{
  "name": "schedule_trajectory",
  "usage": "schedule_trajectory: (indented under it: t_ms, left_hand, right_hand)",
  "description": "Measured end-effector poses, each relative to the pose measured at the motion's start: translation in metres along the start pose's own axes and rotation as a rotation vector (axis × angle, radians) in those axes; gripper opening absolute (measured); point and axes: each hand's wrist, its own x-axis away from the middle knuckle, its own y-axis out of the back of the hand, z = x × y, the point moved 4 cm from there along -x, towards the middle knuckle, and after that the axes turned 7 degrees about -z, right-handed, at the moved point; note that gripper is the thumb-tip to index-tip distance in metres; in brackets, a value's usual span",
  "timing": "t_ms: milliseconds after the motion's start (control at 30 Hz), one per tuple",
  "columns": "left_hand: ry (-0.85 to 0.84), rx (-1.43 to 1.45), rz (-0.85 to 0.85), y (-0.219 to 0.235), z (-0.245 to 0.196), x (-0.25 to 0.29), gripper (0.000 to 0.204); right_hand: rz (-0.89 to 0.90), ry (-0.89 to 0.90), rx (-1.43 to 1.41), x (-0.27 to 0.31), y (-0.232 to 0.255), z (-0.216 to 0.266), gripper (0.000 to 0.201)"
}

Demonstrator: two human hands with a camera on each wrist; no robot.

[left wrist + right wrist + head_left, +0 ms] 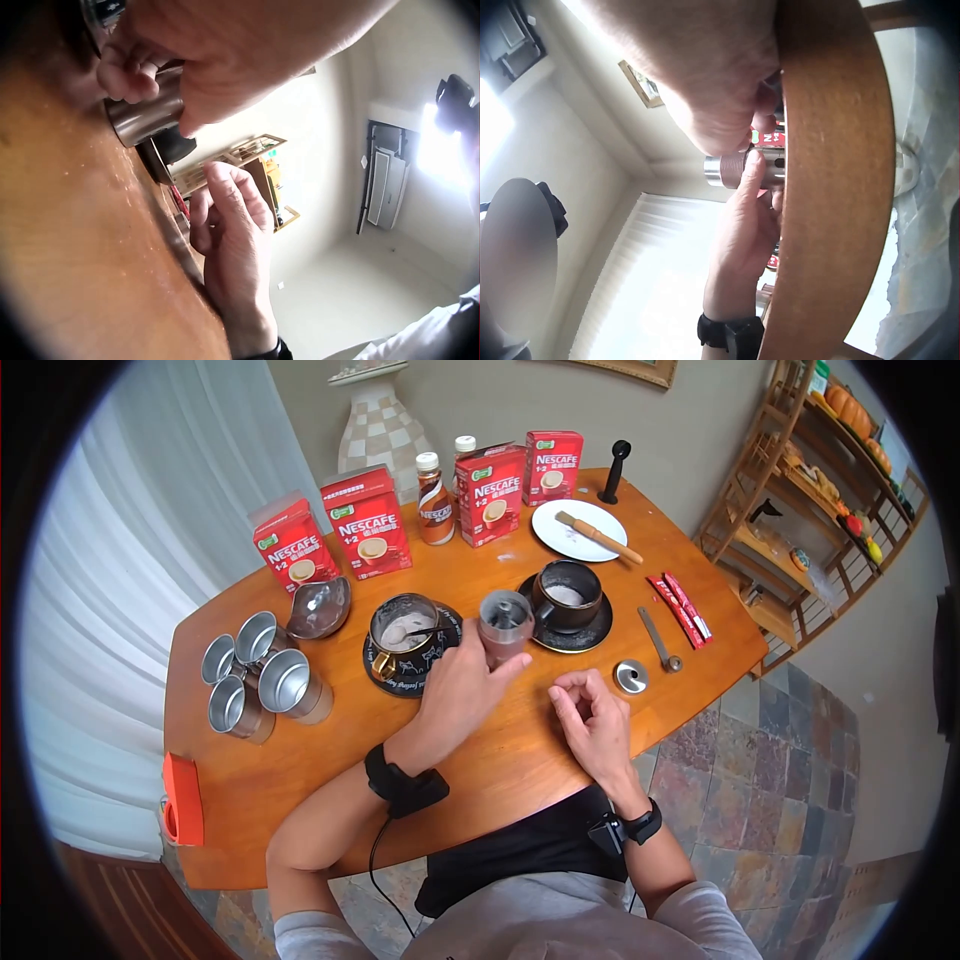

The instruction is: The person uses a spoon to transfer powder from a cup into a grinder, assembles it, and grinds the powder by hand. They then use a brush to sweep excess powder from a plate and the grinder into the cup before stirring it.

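Observation:
My left hand (pixel 465 685) grips an upright brown metallic cylinder (pixel 505 632) with an open clear top, between two dark cups. In the right wrist view its thumb lies along the cylinder (pixel 733 169), which has a ribbed band. My right hand (pixel 592 728) is near the table's front edge, fingers loosely curled, with nothing visible in them. To the left, a dark cup (pixel 385 622) holds pale powder and a spoon on a patterned saucer. Another dark cup (pixel 568 610) with pale contents stands beyond the cylinder. A round metal part (pixel 631 677) lies beside my right hand.
Several metal cups (pixel 290 685) and a dark translucent bowl (pixel 320 608) stand left. Red boxes (pixel 368 530) and bottles (pixel 434 505) line the back. A brush (pixel 600 538) lies across a white plate (pixel 560 550). Red sachets (pixel 680 610) and a metal spoon (pixel 655 635) lie right.

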Motion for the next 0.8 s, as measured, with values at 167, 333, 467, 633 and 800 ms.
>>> schedule_trajectory:
  t_ms: [167, 333, 467, 633, 800]
  left_hand:
    - [0.252, 0.364, 0.076, -0.005, 0.007, -0.008, 0.056]
    - [0.348, 0.626, 0.039, -0.024, 0.027, -0.022, 0.067]
    - [0.440, 0.724, -0.019, -0.030, 0.019, -0.028, 0.075]
    - [0.388, 0.823, -0.140, -0.036, 0.024, -0.031, 0.079]
    - [0.375, 0.804, -0.122, -0.042, 0.018, -0.015, 0.067]
  right_hand:
    - [0.001, 0.000, -0.020, 0.001, 0.001, -0.004, 0.013]
    - [0.012, 0.027, -0.024, -0.001, 0.004, -0.001, 0.014]
    - [0.025, 0.022, -0.044, -0.001, 0.005, -0.001, 0.014]
    - [0.029, 0.016, -0.069, -0.002, 0.006, 0.000, 0.014]
    - [0.037, 0.020, -0.081, -0.003, 0.005, -0.002, 0.013]
